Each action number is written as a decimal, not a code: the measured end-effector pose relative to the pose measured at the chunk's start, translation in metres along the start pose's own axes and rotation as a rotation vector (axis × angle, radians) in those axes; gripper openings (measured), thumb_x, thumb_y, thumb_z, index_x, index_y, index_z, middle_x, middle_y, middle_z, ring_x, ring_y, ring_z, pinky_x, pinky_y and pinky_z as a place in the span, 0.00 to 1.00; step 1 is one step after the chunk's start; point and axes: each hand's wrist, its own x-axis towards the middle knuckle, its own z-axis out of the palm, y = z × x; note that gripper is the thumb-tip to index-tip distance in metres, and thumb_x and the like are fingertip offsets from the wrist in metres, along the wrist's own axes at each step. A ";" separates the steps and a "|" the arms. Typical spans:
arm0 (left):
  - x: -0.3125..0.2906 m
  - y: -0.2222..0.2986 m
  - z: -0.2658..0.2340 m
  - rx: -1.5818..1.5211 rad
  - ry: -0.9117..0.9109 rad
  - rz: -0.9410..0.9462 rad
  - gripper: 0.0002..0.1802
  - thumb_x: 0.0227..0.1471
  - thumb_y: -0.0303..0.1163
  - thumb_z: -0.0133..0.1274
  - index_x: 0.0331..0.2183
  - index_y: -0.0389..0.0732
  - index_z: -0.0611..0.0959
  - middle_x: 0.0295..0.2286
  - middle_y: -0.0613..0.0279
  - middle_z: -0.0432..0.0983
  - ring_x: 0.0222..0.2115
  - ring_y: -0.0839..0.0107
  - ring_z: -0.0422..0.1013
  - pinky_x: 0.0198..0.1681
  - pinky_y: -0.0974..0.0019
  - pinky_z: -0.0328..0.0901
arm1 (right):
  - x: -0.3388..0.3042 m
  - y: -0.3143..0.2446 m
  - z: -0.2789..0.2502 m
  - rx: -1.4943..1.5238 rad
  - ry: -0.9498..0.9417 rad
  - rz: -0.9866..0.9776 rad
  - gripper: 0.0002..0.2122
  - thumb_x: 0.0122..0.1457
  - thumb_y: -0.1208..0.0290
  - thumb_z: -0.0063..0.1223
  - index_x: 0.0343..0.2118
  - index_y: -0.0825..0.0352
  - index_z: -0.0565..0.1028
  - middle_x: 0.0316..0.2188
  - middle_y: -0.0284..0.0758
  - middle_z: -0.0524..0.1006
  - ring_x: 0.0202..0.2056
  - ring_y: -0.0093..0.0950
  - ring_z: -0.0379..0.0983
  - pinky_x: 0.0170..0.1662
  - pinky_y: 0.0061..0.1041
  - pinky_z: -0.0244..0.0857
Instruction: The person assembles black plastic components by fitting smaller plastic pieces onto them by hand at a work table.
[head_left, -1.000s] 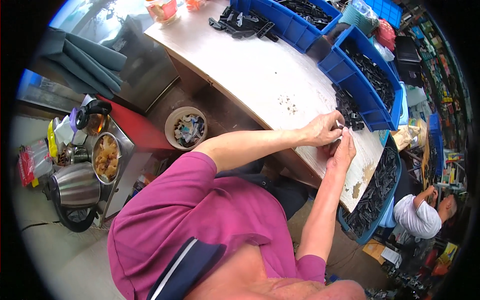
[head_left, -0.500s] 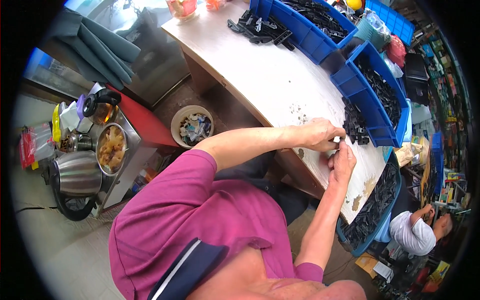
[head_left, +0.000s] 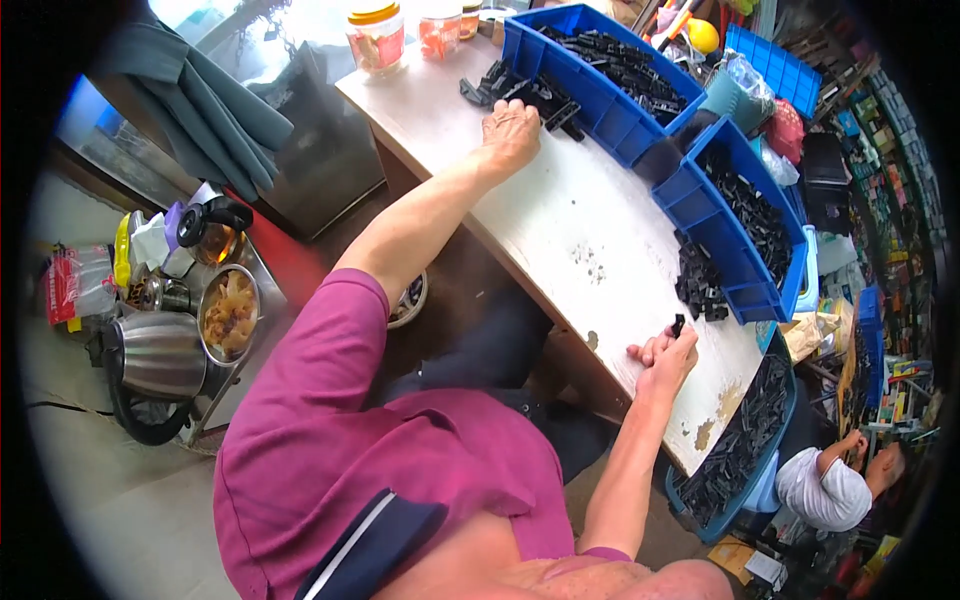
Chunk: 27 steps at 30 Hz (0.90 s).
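Left hand point(head_left: 510, 130) is resting curled beside a loose pile of black plastic parts point(head_left: 520, 92) on the tabletop point(head_left: 590, 225); right hand point(head_left: 668, 355) is pinching one small black part point(head_left: 678, 325); blue bins point(head_left: 740, 215) appear well filled, loose parts remaining

1. The left hand point(head_left: 511, 131) covers whatever lies under its palm; whether it grips a black part cannot be told.
2. The small black piece point(head_left: 678, 325) in the right hand point(head_left: 665, 358) is too small to make out its shape.
3. The person's own shoulder hides the table's point(head_left: 560, 230) near edge.
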 end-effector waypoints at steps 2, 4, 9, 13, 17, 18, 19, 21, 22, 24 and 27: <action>0.002 0.003 -0.003 0.020 -0.034 0.043 0.10 0.50 0.28 0.48 0.33 0.36 0.82 0.35 0.49 0.75 0.41 0.50 0.71 0.40 0.45 0.70 | 0.001 0.003 -0.003 -0.010 -0.010 -0.016 0.15 0.63 0.57 0.40 0.26 0.65 0.64 0.09 0.23 0.53 0.10 0.18 0.50 0.17 0.28 0.64; -0.002 0.010 -0.007 0.002 -0.027 0.135 0.10 0.50 0.28 0.48 0.33 0.36 0.82 0.35 0.48 0.76 0.41 0.50 0.71 0.39 0.47 0.70 | 0.002 0.006 -0.005 -0.022 -0.017 -0.052 0.17 0.63 0.56 0.44 0.28 0.67 0.67 0.08 0.23 0.53 0.10 0.18 0.51 0.16 0.28 0.64; -0.027 0.024 0.001 -0.148 0.017 0.380 0.08 0.51 0.28 0.49 0.35 0.36 0.78 0.26 0.49 0.76 0.32 0.50 0.74 0.36 0.52 0.70 | -0.003 0.003 0.001 -0.034 -0.004 -0.082 0.17 0.64 0.56 0.44 0.29 0.68 0.67 0.08 0.23 0.53 0.11 0.18 0.52 0.16 0.27 0.64; -0.061 0.061 -0.003 -0.418 0.003 0.315 0.13 0.52 0.28 0.52 0.41 0.36 0.76 0.24 0.50 0.77 0.29 0.49 0.75 0.36 0.52 0.69 | -0.004 0.007 -0.003 0.009 0.020 -0.067 0.16 0.63 0.57 0.42 0.28 0.66 0.66 0.09 0.23 0.54 0.11 0.18 0.51 0.17 0.29 0.65; -0.089 0.090 -0.015 -0.805 0.018 0.298 0.21 0.50 0.29 0.53 0.46 0.35 0.71 0.32 0.44 0.76 0.33 0.43 0.73 0.39 0.49 0.69 | -0.009 0.006 -0.003 0.039 0.073 -0.037 0.15 0.63 0.58 0.40 0.27 0.65 0.65 0.09 0.23 0.54 0.11 0.19 0.51 0.18 0.30 0.66; -0.094 0.092 -0.014 -0.793 0.000 0.341 0.19 0.49 0.29 0.53 0.44 0.35 0.73 0.33 0.43 0.76 0.33 0.43 0.73 0.39 0.50 0.69 | -0.008 0.005 0.000 0.040 0.074 -0.028 0.15 0.63 0.58 0.40 0.27 0.65 0.65 0.10 0.24 0.54 0.11 0.19 0.51 0.18 0.31 0.66; -0.102 0.097 -0.015 -0.785 -0.028 0.380 0.17 0.49 0.29 0.54 0.43 0.35 0.75 0.33 0.43 0.76 0.33 0.43 0.73 0.39 0.50 0.69 | -0.006 0.006 0.000 0.037 0.082 -0.012 0.15 0.63 0.58 0.40 0.27 0.65 0.65 0.10 0.24 0.54 0.11 0.19 0.51 0.18 0.31 0.66; -0.115 0.106 -0.024 -0.850 -0.139 0.330 0.12 0.49 0.31 0.54 0.38 0.37 0.78 0.33 0.45 0.76 0.33 0.45 0.74 0.40 0.51 0.69 | 0.001 0.010 -0.004 0.057 0.084 -0.010 0.15 0.63 0.57 0.40 0.27 0.66 0.65 0.11 0.25 0.55 0.10 0.19 0.53 0.18 0.32 0.67; -0.121 0.102 -0.026 -0.727 -0.186 0.357 0.13 0.50 0.31 0.55 0.38 0.37 0.79 0.33 0.46 0.77 0.35 0.47 0.74 0.41 0.52 0.69 | -0.002 0.006 0.002 0.048 0.070 -0.004 0.16 0.63 0.57 0.40 0.27 0.66 0.65 0.12 0.25 0.56 0.11 0.19 0.53 0.19 0.32 0.68; -0.119 0.107 -0.026 -0.582 -0.261 0.371 0.12 0.51 0.33 0.56 0.38 0.39 0.80 0.33 0.47 0.77 0.36 0.47 0.74 0.41 0.52 0.68 | -0.002 0.004 0.001 0.047 0.061 -0.044 0.16 0.63 0.57 0.41 0.27 0.67 0.66 0.12 0.25 0.57 0.11 0.19 0.54 0.19 0.32 0.68; -0.124 0.120 -0.028 -0.514 -0.282 0.344 0.14 0.52 0.35 0.56 0.38 0.37 0.80 0.32 0.46 0.78 0.35 0.47 0.74 0.41 0.52 0.68 | 0.001 0.006 0.001 0.033 0.024 -0.102 0.16 0.64 0.57 0.43 0.28 0.68 0.66 0.11 0.25 0.56 0.12 0.19 0.54 0.17 0.29 0.67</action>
